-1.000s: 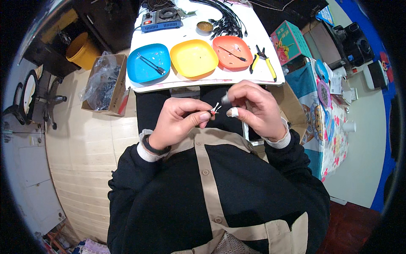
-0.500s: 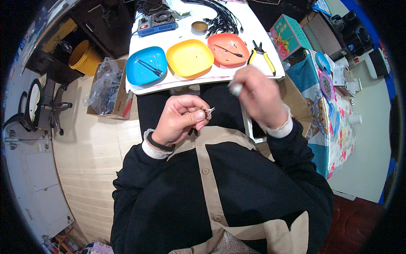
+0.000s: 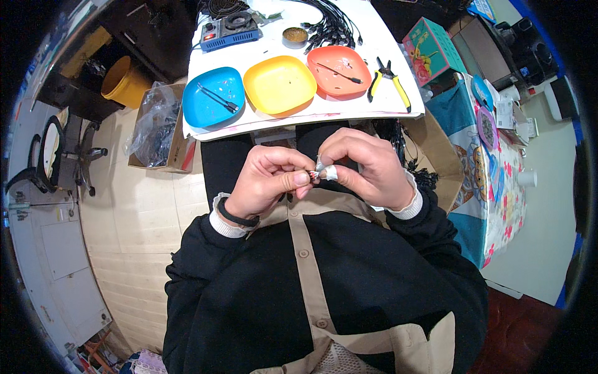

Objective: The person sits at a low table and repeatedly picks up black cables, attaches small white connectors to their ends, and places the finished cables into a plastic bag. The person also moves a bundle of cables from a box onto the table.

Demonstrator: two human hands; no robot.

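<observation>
Above my lap, my left hand [image 3: 266,179] pinches a black cable between thumb and fingers. Thin, light and reddish wires [image 3: 314,175] stick out of its end. The thumb and forefinger of my right hand [image 3: 372,167], both wrapped in white, close on these wire tips. Most of the cable is hidden in my left hand. On the white table beyond are a blue dish [image 3: 200,117] holding short black cables [image 3: 218,98], a yellow dish [image 3: 280,84], and an orange dish [image 3: 341,59] with one black cable [image 3: 339,73] in it. Wire strippers [image 3: 387,73] with yellow-and-black handles lie to their right.
Farther back stand a blue device with knobs [image 3: 230,40], a round tin [image 3: 294,37] and a bundle of black cables [image 3: 333,25]. Cardboard boxes flank the table, one on the left [image 3: 184,146], another on the right [image 3: 450,163] with black cables inside. A yellow bucket [image 3: 124,84] stands farther left.
My right hand has come down and left from near the table edge, and now pinches the wire tips. My left hand stays nearly in place, holding the cable.
</observation>
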